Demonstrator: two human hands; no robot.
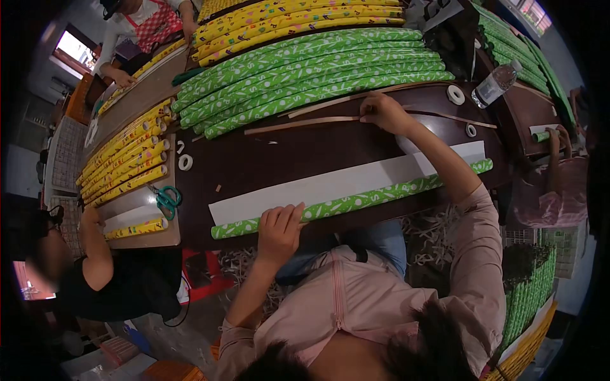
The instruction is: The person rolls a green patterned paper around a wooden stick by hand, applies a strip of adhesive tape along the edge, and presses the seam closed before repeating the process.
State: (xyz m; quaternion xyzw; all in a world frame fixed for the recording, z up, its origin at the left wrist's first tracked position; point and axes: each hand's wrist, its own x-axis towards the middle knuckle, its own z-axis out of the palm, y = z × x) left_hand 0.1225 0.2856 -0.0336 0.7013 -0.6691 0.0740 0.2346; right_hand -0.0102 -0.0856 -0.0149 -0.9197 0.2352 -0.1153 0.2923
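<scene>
A partly unrolled green patterned wrapping paper roll [356, 204] lies along the front of the dark table, its white underside [305, 187] spread behind it. My left hand [279, 233] is closed over the roll left of its middle, fingers bent across the top. Farther back, my right hand [386, 113] pinches a long thin tan strip [298, 123] that runs out on both sides of the fingers. Beside it lies a second tan strip [337, 101], close to the stacked green rolls [305, 76].
White tape rolls [455, 95] and a plastic bottle [495, 84] stand at the right. Yellow rolls [127, 152] and teal scissors [168, 202] lie on a left-hand board. Co-workers [136, 38] work around the table. Shredded paper [432, 238] covers the floor.
</scene>
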